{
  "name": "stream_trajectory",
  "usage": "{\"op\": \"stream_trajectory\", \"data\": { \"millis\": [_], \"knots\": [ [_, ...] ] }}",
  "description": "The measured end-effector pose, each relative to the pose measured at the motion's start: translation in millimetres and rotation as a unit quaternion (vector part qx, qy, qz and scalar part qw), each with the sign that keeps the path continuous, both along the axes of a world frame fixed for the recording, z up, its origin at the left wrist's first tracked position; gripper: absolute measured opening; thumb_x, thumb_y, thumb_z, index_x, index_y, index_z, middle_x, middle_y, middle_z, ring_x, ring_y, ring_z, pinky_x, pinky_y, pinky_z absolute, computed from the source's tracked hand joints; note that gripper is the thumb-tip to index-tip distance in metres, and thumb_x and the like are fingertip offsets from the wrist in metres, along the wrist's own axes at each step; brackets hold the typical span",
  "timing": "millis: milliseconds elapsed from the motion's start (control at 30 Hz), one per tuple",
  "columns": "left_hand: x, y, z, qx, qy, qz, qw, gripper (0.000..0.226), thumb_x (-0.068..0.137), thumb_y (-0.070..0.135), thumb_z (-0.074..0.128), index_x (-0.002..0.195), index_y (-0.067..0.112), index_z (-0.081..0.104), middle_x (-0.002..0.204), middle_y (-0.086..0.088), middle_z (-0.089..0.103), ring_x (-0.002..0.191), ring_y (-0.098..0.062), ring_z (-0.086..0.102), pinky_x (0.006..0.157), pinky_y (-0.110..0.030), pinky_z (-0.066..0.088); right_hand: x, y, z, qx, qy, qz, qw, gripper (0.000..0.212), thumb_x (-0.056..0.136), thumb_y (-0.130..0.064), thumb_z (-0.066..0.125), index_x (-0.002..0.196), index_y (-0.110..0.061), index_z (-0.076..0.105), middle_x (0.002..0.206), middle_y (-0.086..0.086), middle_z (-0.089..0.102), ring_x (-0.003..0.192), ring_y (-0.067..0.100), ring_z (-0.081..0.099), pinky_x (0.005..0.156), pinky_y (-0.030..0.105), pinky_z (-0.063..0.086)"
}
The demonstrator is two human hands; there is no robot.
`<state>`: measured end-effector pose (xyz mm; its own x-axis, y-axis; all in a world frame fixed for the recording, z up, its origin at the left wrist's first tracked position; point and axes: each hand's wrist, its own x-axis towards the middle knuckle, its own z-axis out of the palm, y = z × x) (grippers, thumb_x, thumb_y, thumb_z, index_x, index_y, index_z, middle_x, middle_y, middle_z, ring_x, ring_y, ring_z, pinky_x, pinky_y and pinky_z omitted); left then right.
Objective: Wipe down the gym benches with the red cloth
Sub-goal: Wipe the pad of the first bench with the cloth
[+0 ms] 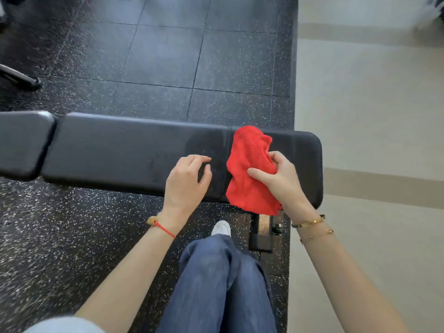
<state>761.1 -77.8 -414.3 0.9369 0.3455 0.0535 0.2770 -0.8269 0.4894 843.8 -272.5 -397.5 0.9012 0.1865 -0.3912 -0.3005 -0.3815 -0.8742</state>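
Red cloth [249,169] is held bunched in the right hand [278,179], thumb and fingers pinching its folds, right of frame centre, over the bench pad [125,150] near its right end. Left hand [186,181] is seen just left of the cloth, fingers loosely curled, nothing gripped. Step judged: cloth being readied. Next: cloth to be pressed flat and swept leftward along the pad.

Second black pad [22,143] cut off at the left edge, tabletop [134,150] partly hidden under the red cloth [249,169], blurred equipment in the upper corners, bench frame [262,234] mostly hidden below.
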Motion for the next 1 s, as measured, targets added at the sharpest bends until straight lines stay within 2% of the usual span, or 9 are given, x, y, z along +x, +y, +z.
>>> {"op": "stream_trajectory", "data": {
  "millis": [200,333,467,567,700,867,1000],
  "knots": [
    [-13.1,14.9,144.7,0.001,0.001,-0.008,1.0,0.02,0.094,0.022,0.057,0.111,0.019,0.068,0.108,0.005,0.068,0.103,-0.015,0.059,0.084,-0.027,0.048,-12.8,-6.4,135.4,0.05,0.035,-0.046,0.997,0.033,0.073,-0.01,0.082,0.096,-0.019,0.06,0.086,-0.009,0.068,0.073,-0.001,0.063,0.071,0.018,0.052],
    [-13.7,18.6,236.1,-0.008,-0.002,-0.034,0.999,0.021,0.095,0.021,0.057,0.112,0.018,0.067,0.111,0.004,0.068,0.105,-0.015,0.059,0.087,-0.028,0.048,-16.9,-13.9,220.6,0.075,0.052,-0.071,0.993,0.033,0.074,-0.011,0.081,0.097,-0.021,0.059,0.092,-0.004,0.069,0.079,0.005,0.065,0.075,0.024,0.052],
    [-5.2,15.2,302.4,-0.013,-0.009,-0.048,0.999,0.022,0.095,0.021,0.056,0.114,0.018,0.068,0.112,0.003,0.069,0.106,-0.016,0.06,0.09,-0.03,0.048,-17.7,-21.5,285.9,0.099,0.055,-0.1,0.989,0.035,0.075,-0.008,0.08,0.101,-0.018,0.059,0.1,0.001,0.07,0.085,0.01,0.066,0.08,0.029,0.054],
    [3.8,6.8,333.0,-0.023,-0.012,-0.058,0.998,0.022,0.096,0.023,0.054,0.114,0.02,0.067,0.113,0.004,0.068,0.109,-0.016,0.059,0.093,-0.029,0.045,-16.6,-31.7,319.0,0.116,0.048,-0.117,0.985,0.035,0.076,-0.007,0.078,0.105,-0.013,0.059,0.105,0.01,0.069,0.089,0.016,0.066,0.081,0.031,0.055],
    [17.9,-11.0,354.6,-0.019,-0.007,-0.064,0.998,0.022,0.096,0.024,0.054,0.114,0.021,0.067,0.114,0.006,0.067,0.11,-0.014,0.058,0.091,-0.025,0.042,-8.1,-51.9,342.6,0.125,0.044,-0.129,0.983,0.037,0.077,-0.006,0.078,0.108,-0.011,0.059,0.104,0.01,0.069,0.089,0.017,0.066,0.081,0.03,0.055],
    [42.9,-49.4,363.0,-0.012,-0.016,-0.061,0.998,0.021,0.096,0.022,0.055,0.112,0.018,0.067,0.111,0.005,0.068,0.106,-0.017,0.059,0.089,-0.025,0.043,21.8,-91.1,344.9,0.137,0.045,-0.116,0.983,0.034,0.076,-0.005,0.078,0.103,-0.015,0.06,0.095,0.003,0.07,0.082,0.012,0.067,0.076,0.026,0.055],
    [64.1,-96.9,361.7,-0.008,-0.019,-0.013,1.0,0.021,0.096,0.023,0.055,0.112,0.019,0.068,0.111,0.005,0.069,0.105,-0.017,0.06,0.087,-0.031,0.049,69.2,-130.9,339.3,0.136,0.047,-0.059,0.988,0.035,0.076,-0.007,0.079,0.104,-0.017,0.061,0.098,0.003,0.071,0.086,0.015,0.068,0.079,0.03,0.056]
  ]
}}
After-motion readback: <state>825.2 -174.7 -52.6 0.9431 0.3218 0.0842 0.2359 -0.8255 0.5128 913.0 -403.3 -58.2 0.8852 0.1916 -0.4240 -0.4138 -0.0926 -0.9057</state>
